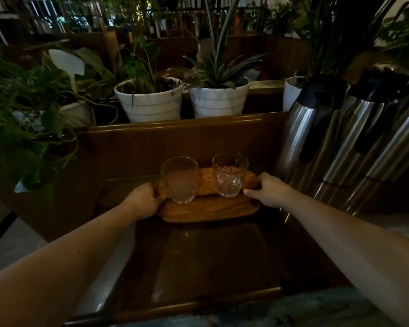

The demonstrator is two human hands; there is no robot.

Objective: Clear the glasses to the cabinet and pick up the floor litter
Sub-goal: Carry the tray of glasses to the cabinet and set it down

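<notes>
Two clear textured glasses stand upright on a small wooden tray: the left glass and the right glass. The tray rests on a dark glossy cabinet top. My left hand grips the tray's left end, with the thumb on its rim. My right hand grips the tray's right end. Both arms reach forward from the bottom corners. No floor litter is in view.
Three steel thermos jugs stand close to the right of the tray. Behind a raised wooden ledge are two white plant pots. Leafy plants crowd the left side. The scene is dim.
</notes>
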